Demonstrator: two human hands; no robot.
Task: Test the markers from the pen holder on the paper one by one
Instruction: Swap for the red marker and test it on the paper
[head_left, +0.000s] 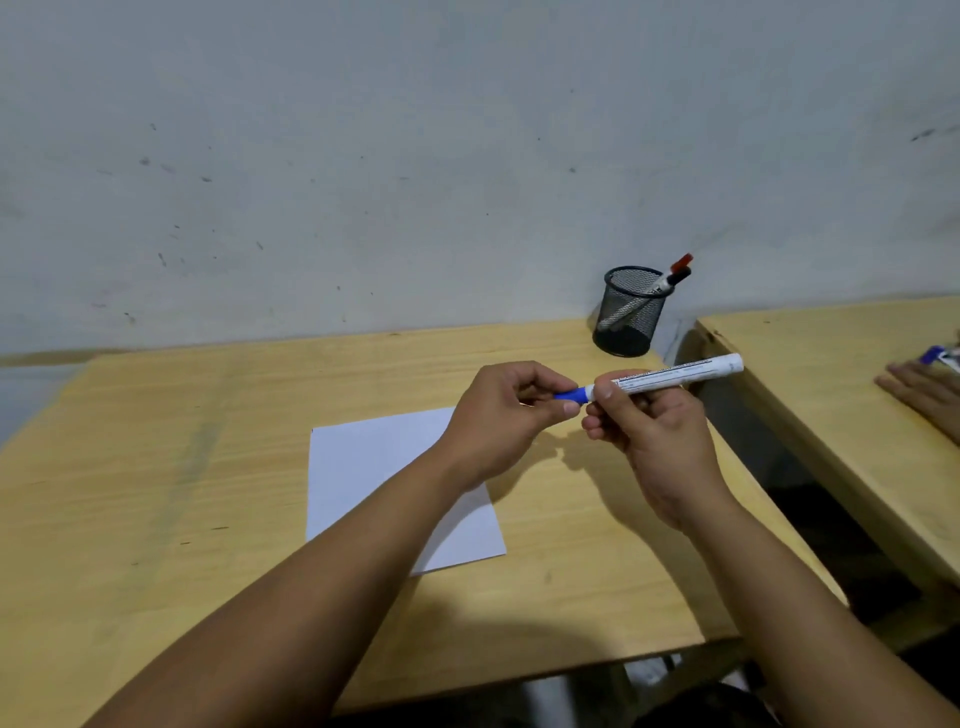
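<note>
I see my right hand (657, 431) clenched around the barrel of a white marker with a blue cap (670, 376), held level above the pale wooden worktop (156, 467). My left hand (498, 415) pinches the blue cap (571, 395) in a closed grip, so the marker spans both hands. The white sheet of paper (363, 467) lies flat under my left wrist. The black mesh pen holder (631, 312) stands at the worktop's far edge, two markers (672, 275) leaning inside it.
</note>
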